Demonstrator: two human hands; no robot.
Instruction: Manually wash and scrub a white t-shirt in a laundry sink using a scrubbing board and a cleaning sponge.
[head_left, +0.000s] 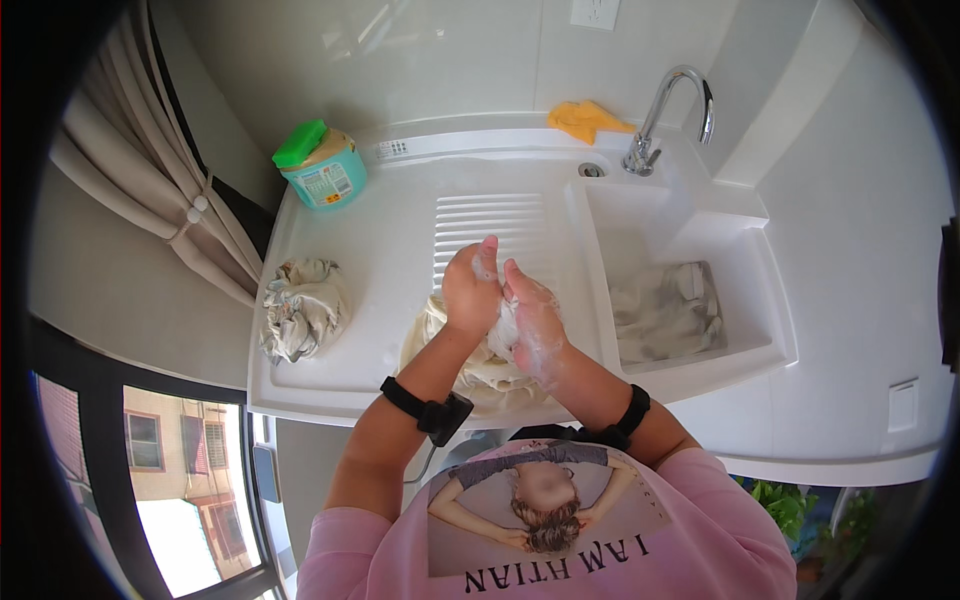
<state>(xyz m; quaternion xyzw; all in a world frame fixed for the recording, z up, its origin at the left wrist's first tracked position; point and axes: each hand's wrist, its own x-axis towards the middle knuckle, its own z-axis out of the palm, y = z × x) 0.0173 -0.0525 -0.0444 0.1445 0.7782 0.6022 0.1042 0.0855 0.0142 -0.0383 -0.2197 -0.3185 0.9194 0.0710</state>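
Observation:
Both my hands grip one bunched piece of wet, pale cream cloth over the white laundry sink's washboard side. My left hand is closed around it, with a little foam near the thumb. Soapsuds coat my right hand, which presses in from the other side. The rest of the cream garment spreads below my wrists towards the front edge. Just beyond my fingers are the moulded ridges of the washboard, partly hidden by my hands.
A crumpled patterned garment lies at left, below a turquoise tub with a green lid. In the basin at right, cloth soaks in cloudy water. A chrome faucet and a yellow rag are at the back.

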